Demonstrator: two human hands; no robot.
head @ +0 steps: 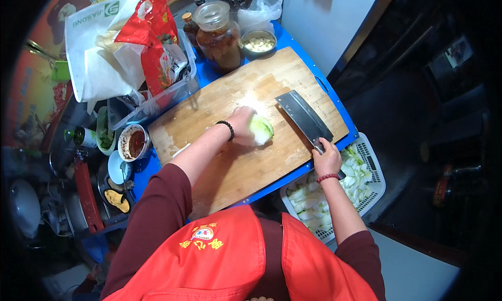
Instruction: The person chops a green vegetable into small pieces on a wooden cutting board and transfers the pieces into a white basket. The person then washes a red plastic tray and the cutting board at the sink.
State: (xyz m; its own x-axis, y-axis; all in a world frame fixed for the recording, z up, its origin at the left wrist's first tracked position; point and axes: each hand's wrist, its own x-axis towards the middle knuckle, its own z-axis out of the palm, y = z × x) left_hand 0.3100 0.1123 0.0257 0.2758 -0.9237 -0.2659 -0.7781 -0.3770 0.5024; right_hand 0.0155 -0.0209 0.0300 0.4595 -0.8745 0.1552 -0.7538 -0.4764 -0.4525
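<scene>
My left hand is closed around a pale green piece of vegetable, a gourd or cabbage stem by its look, at the middle of a wooden cutting board. Its cut white side faces toward me. My right hand grips the handle of a cleaver, whose broad dark blade points away over the right part of the board. A gap of bare wood separates the blade from the vegetable. Below my right hand, a white plastic basket holds many cut pale green pieces.
A glass jar of brown contents and a metal bowl of pale pieces stand behind the board. At left are a clear plastic bin with bags, a tub of red sauce and a small light-blue bowl. A wall rises at back right.
</scene>
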